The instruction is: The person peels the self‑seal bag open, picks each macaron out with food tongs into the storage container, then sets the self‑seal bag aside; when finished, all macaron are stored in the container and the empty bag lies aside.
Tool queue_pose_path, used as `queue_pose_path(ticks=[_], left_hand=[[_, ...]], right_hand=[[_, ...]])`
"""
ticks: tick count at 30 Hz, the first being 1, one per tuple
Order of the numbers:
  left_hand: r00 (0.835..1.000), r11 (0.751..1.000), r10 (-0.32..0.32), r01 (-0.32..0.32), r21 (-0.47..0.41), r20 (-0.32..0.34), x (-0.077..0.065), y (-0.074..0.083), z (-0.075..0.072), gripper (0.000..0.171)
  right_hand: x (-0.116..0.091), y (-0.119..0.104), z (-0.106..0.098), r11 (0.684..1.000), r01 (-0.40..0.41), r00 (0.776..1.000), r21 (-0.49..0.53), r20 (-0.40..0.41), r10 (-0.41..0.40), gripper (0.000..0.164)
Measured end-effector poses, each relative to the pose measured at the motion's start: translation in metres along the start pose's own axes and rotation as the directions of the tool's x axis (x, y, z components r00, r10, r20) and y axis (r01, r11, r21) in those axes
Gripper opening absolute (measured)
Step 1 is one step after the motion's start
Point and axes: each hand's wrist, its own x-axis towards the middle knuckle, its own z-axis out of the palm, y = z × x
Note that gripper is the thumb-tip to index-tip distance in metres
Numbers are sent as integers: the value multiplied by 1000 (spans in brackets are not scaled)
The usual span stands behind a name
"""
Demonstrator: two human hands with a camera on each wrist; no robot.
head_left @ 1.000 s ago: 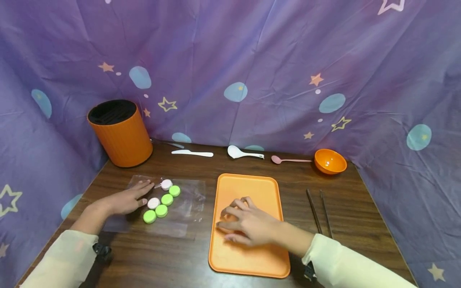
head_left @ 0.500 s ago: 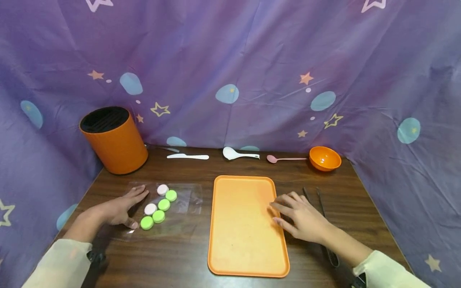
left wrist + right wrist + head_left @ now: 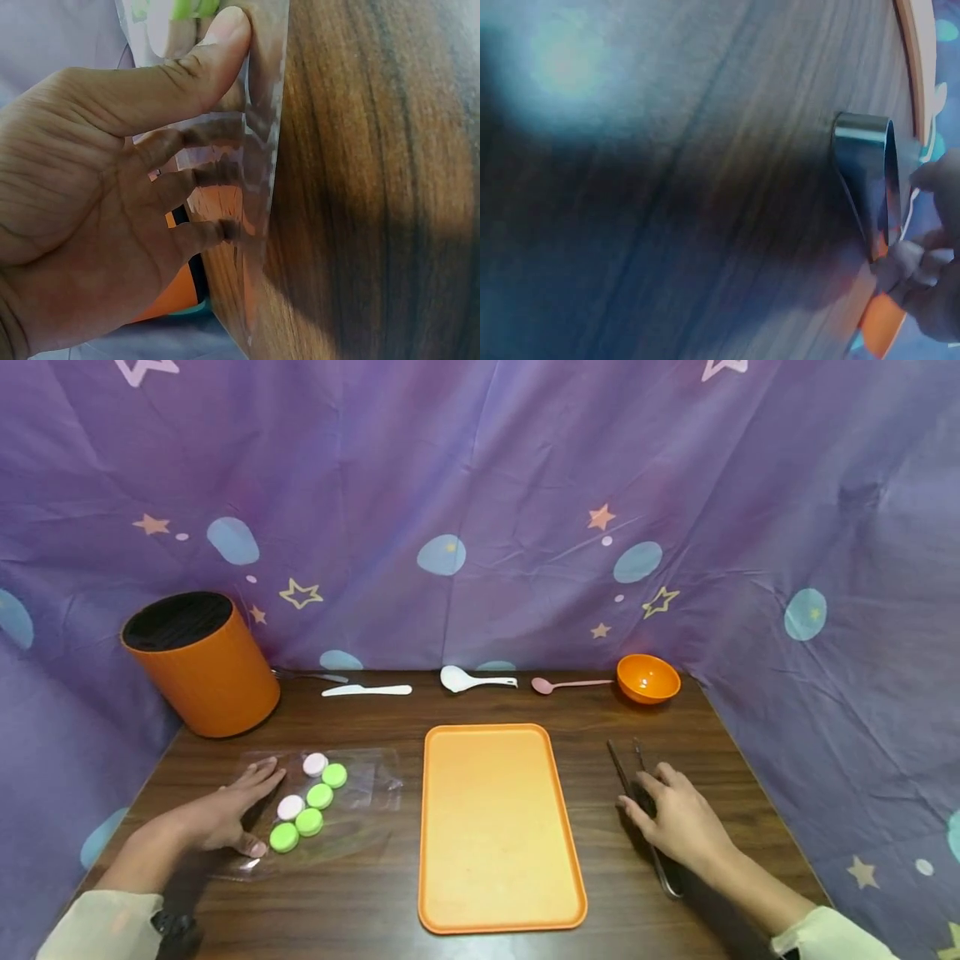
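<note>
Spread over the left end of a clear plastic bag (image 3: 378, 781), my left hand (image 3: 217, 818) touches the film with thumb and fingertips. Small round green pieces (image 3: 320, 796) and pale pinkish-white ones (image 3: 291, 807) lie in two slanted rows on the bag's area, just right of that hand. The left wrist view shows the thumb along the film's edge (image 3: 259, 150). Over metal tongs (image 3: 665, 875) on the table, my right hand (image 3: 686, 822) has its thumb on their left side and fingers on the right. In the right wrist view the tongs' bent end (image 3: 861, 131) lies beyond the fingers.
An orange tray (image 3: 495, 827) lies mid-table. Along the back are an orange knife block (image 3: 217, 677), a white knife (image 3: 367, 690), a white ladle (image 3: 456, 678), a pink spoon (image 3: 543, 686) and an orange bowl (image 3: 648, 681). A purple curtain (image 3: 390, 510) rises behind.
My right hand has moved right from above the tray to the tongs, thumb and fingers parted around them. My left hand stays on the bag, its thumb spread further. The head view has shifted.
</note>
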Motion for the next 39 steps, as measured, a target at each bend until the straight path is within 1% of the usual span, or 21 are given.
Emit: queue_pose_path(ticks=[3,7,10,14,17,19,23,25,31,32,34,35,38,39], left_hand=[[1000,1000,-5,5,-3,-7,-1,2,0,144],[1000,1000,-2,2,10,-21,-2,4,1,142],[1000,1000,-5,6,14,-20,-2,5,2,142],[1000,1000,-12,12,11,-17,-1,3,3,143],[1000,1000,-11,12,8,-16,-2,2,4,143],[1000,1000,-11,11,7,-15,-2,3,3,143],[1000,1000,-10,10,5,-12,-4,4,3,143],[1000,1000,-9,9,8,-16,-5,5,3,143],[999,1000,-23,24,15,-24,-11,18,-1,137],[1000,1000,-11,12,22,-26,-12,19,-1,136],[999,1000,-12,13,17,-32,-13,21,-1,134],[999,1000,-10,11,11,-35,-13,22,-1,134],[999,999,4,-2,32,-42,-11,20,0,135],[999,1000,-8,9,25,-41,-9,19,0,136]], right_hand=[[-4,-1,0,997,-78,996,-12,52,78,56],[-9,-4,0,987,-157,980,-41,115,161,63],[-11,-6,1,982,-186,973,-43,130,190,56],[-12,-8,3,980,-195,973,-24,120,197,42],[-12,-8,3,980,-197,974,-20,113,198,39],[-11,-8,2,980,-199,974,-18,107,200,42],[-8,-8,-1,984,-179,981,-8,71,179,51],[-6,-8,-2,987,-159,986,-2,40,159,52],[0,-10,-5,996,-94,994,11,-49,94,41],[1,-10,-5,997,-81,995,13,-61,82,39],[4,-12,-5,999,-53,995,11,-86,54,37],[5,-12,-6,999,-38,994,7,-99,38,36],[9,-14,-8,1000,11,992,-17,-127,-13,34],[11,-15,-9,999,25,991,-25,-130,-28,33]])
